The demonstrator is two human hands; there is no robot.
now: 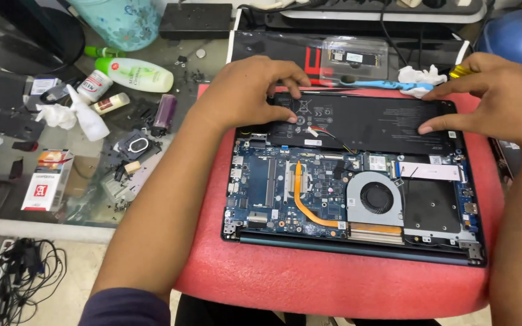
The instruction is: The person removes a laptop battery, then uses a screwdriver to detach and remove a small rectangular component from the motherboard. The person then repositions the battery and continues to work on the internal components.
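An opened laptop (309,199) lies bottom-up on a red foam pad (333,284), its blue circuit board, copper heat pipe and round fan (376,198) exposed. A flat black battery (370,124) fills the far part of the case. My left hand (246,90) rests on the battery's left end, fingers curled over its far edge. My right hand (502,96) presses the battery's right end, thumb and fingers spread on its top. Neither hand grips anything.
The glass table on the left is cluttered: a green-white bottle (137,73), a small white bottle (95,84), a purple lighter (164,113), a red-white box (46,181), loose screws and parts. A clear packet with a small card (353,57) and white tissue (421,77) lie behind the laptop.
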